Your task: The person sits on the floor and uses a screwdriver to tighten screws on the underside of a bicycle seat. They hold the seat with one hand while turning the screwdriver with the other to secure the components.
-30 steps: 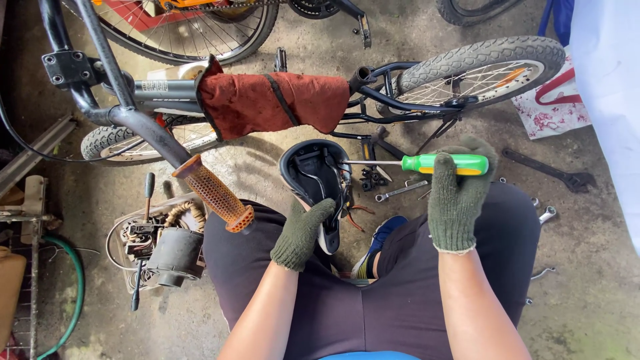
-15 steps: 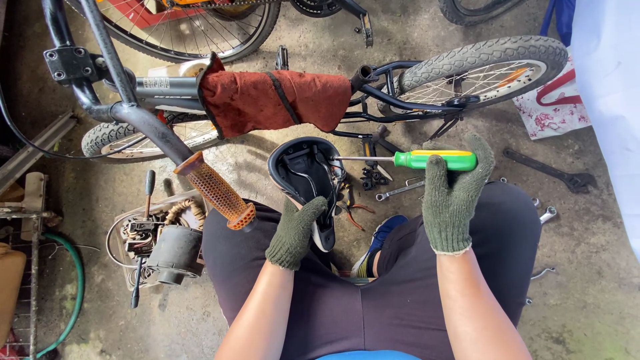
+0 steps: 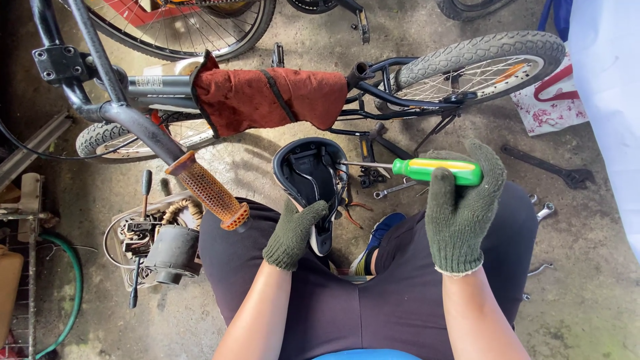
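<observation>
The left hand [image 3: 291, 233], in a dark green knitted glove, is keeping its grip closed on the narrow nose of the upturned black bicycle saddle [image 3: 312, 183], steadying it over the person's lap with the underside rails facing up. The right hand [image 3: 460, 210], gloved likewise, is holding the green-and-yellow plastic-handled screwdriver [image 3: 427, 171] in a closed grip, its steel shaft lying level and pointing toward nine o'clock. Compared with a second ago, the saddle is sitting slightly lower and closer to the body, and the screwdriver tip is now reaching the right edge of the saddle's underside, where earlier it was standing a little clear; whether the tip is seated in a fastener cannot be told. This suggests that work on the saddle clamp is only beginning. At twelve o'clock from the saddle, a small dark-framed bicycle [image 3: 400, 80] with a rust-red cloth over its top tube is lying on the concrete floor [image 3: 587, 287]. An orange ribbed rubber handlebar sleeve [image 3: 208, 191] is jutting in at nine o'clock. Loose steel spanners [image 3: 395, 190] are lying near three o'clock.
</observation>
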